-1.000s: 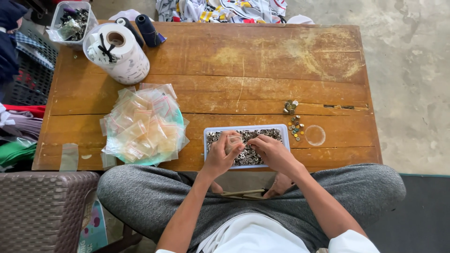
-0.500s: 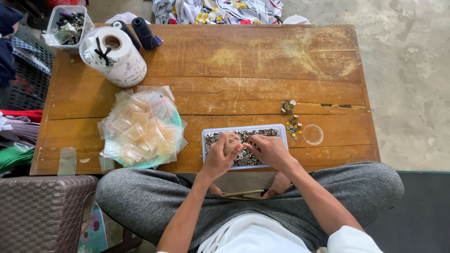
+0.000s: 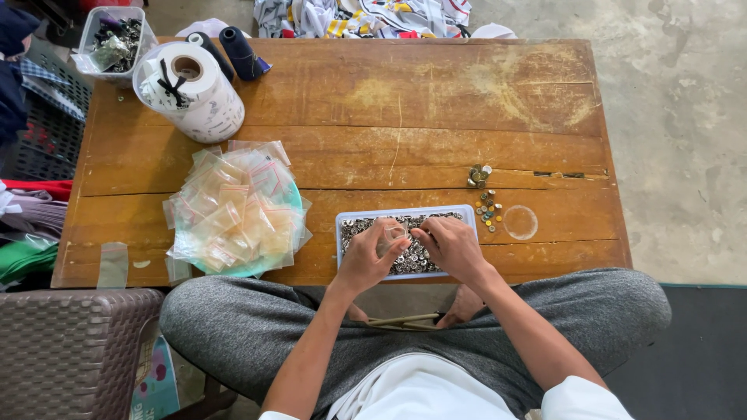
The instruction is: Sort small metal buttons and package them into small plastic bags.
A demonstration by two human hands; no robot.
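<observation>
Tray: a shallow pale-blue rectangular tray (image 3: 467, 211) filled with small round metal buttons (image 3: 412, 257) sits at the near edge of a worn wooden table (image 3: 405, 109), right in front of the seated person; both hands work over it
Left hand: the left hand (image 3: 367, 260) hovers over the tray's left half, fingers curled narrow around a small clear plastic bag (image 3: 391, 236) pinched at the fingertips
Right hand: the right hand (image 3: 451, 247) rests on the buttons at the tray's right half, fingers bent down into the heap; whether it grips a button cannot be told
Loose pieces: a small cluster of metal buttons (image 3: 478, 176) lies just beyond the tray's right corner; a few more scattered pieces (image 3: 489, 211) lie beside the tray's right side; a clear round lid or ring (image 3: 520, 222) sits just to their right
Bags: a heap of small clear zip bags (image 3: 233, 210) with red strips covers a teal plate, left of the tray and near it
Far left: a big white roll of tape or label stock (image 3: 191, 93) stands at the table's far left corner; dark thread cones (image 3: 237, 50) lie behind it; a clear tub of dark hardware (image 3: 113, 43) sits at the corner
Surroundings: printed fabric (image 3: 366, 15) lies past the far edge; the person sits cross-legged in grey trousers (image 3: 233, 327); a brown woven seat (image 3: 70, 350) stands at the lower left
</observation>
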